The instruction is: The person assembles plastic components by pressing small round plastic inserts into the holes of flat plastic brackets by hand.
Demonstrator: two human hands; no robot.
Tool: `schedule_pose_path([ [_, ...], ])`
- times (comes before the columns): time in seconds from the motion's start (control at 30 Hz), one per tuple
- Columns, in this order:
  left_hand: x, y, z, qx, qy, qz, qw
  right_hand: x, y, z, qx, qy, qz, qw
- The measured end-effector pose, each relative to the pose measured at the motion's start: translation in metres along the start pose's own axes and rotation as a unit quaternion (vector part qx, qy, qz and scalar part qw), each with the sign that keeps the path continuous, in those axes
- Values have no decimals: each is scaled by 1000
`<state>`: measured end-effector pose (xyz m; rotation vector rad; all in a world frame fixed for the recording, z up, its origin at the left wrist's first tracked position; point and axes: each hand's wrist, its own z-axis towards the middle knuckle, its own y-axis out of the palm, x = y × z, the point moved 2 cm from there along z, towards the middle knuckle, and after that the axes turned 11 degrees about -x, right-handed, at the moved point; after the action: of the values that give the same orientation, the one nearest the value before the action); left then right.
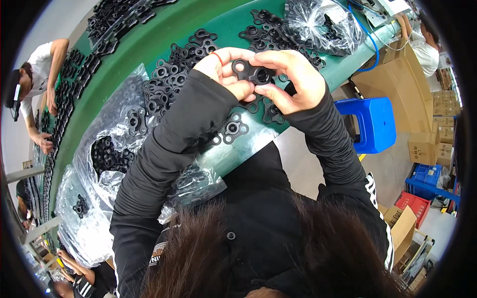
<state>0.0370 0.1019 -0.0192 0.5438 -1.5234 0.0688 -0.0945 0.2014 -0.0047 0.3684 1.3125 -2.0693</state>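
Observation:
Between both hands, above the green table [229,164], is a black plastic part [248,72] with a wide round central hole and smaller ringed lobes. My left hand [223,68] pinches its left lobe between thumb and fingers. On the opposite side, my right hand [296,79] grips it, thumb below and fingers above. Loose black parts of the same look [171,82] are heaped behind and to the left of my left hand. One such part [233,128] lies alone near the table's front edge, below my hands.
Clear plastic bags holding black parts spread over the left [107,159] and back right [325,25]. A blue stool [380,124] and cardboard boxes [422,146] stand at the right. Across the green belt, a person [39,74] handles more parts. Other people are at the edges.

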Motion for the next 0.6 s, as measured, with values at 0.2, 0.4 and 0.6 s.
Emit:
schedule_pose_path([
  [0.2, 10, 5, -11, 4, -12, -46, 999, -2, 5, 3, 48, 20, -28, 998],
  [0.4, 8, 8, -16, 23, 22, -33, 999, 6, 11, -7, 60, 194, 342, 917],
  [0.6, 12, 13, -17, 23, 36, -12, 999, 9, 12, -7, 47, 202, 456, 866],
])
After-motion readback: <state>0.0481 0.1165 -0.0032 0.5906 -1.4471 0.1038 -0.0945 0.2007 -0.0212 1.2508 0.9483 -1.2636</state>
